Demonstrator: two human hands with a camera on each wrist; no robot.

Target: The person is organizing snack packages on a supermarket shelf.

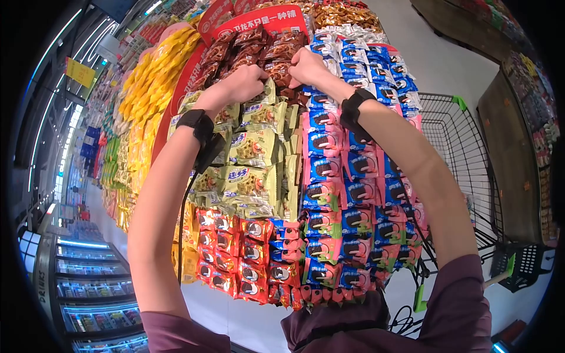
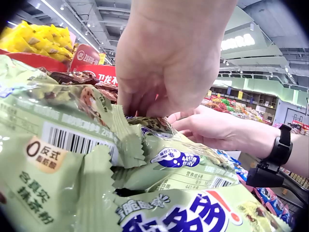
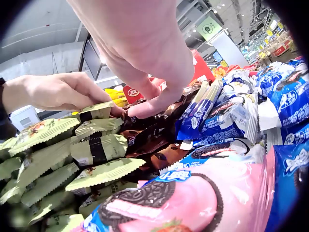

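My left hand (image 1: 246, 83) grips the top of a green cookie packet (image 2: 152, 124) at the far end of the green stack, its fingers curled down onto it in the left wrist view. Close beside it is my right hand (image 1: 313, 69), fingers bent, over the border between the brown packets (image 1: 276, 56) and the blue-and-white packets (image 3: 224, 113). In the right wrist view its fingertips (image 3: 137, 112) are right at the brown packets and near the left hand's fingers. I cannot tell whether they pinch anything.
Pink-and-blue cookie packets (image 1: 323, 170) fill the right side of the display, with red packets (image 1: 226, 253) at its near end. Yellow bags (image 1: 159, 70) rise at the left behind a red sign board (image 1: 253, 25). A wire shopping cart (image 1: 459, 135) stands to the right.
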